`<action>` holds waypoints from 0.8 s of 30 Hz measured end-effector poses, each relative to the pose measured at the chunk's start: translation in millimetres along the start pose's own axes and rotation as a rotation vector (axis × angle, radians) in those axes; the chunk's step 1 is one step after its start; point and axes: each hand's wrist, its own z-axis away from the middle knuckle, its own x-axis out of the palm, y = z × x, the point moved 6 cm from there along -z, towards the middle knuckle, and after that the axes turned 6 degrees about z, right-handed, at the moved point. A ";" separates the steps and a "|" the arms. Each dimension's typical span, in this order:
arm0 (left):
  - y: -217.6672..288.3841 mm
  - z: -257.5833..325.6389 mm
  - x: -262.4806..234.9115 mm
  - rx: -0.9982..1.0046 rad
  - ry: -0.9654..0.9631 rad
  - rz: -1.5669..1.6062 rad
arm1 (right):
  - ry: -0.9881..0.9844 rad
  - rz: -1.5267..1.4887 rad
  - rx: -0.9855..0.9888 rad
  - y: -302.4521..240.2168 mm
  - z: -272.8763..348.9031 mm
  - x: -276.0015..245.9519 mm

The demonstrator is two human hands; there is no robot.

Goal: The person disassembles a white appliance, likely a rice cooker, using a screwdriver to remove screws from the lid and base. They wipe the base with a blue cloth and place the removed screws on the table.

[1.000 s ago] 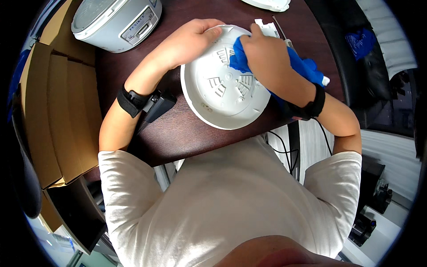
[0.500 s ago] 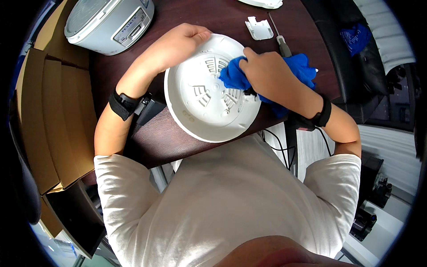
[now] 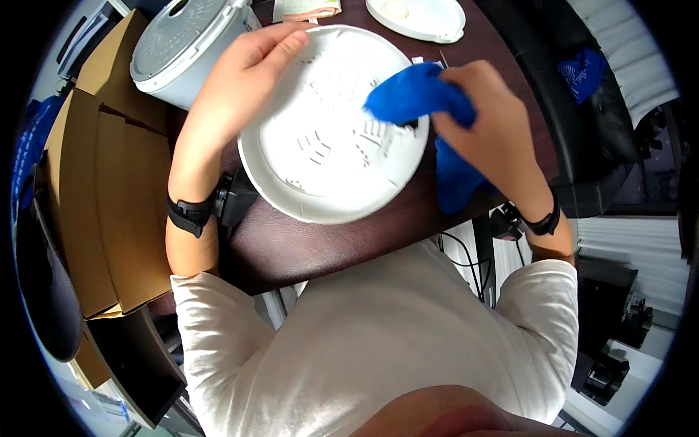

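Gripping with left hand [image 3: 246,76], upper left of centre, with thumb [image 3: 290,46] extended up-right. Curling blurred right hand [image 3: 495,127], upper right of centre. Angling left forearm [image 3: 201,146] up-right at left, right forearm [image 3: 551,245] up-left at right.

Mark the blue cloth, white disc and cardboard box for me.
Blue cloth [image 3: 416,95]: head view, on its upper bunched part.
White disc [image 3: 336,135]: head view, on its inner face near the middle.
Cardboard box [image 3: 102,204]: head view, on its brown side.
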 end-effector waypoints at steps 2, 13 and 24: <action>14.0 0.5 -9.2 0.006 0.055 0.010 | 0.123 -0.145 0.129 26.9 1.1 -9.0; 26.6 1.4 -0.5 0.148 0.182 0.102 | 0.202 -0.374 0.332 14.3 -18.0 36.0; 27.9 7.6 17.8 0.203 0.249 -0.156 | 0.504 -0.344 0.256 -33.3 -59.0 75.8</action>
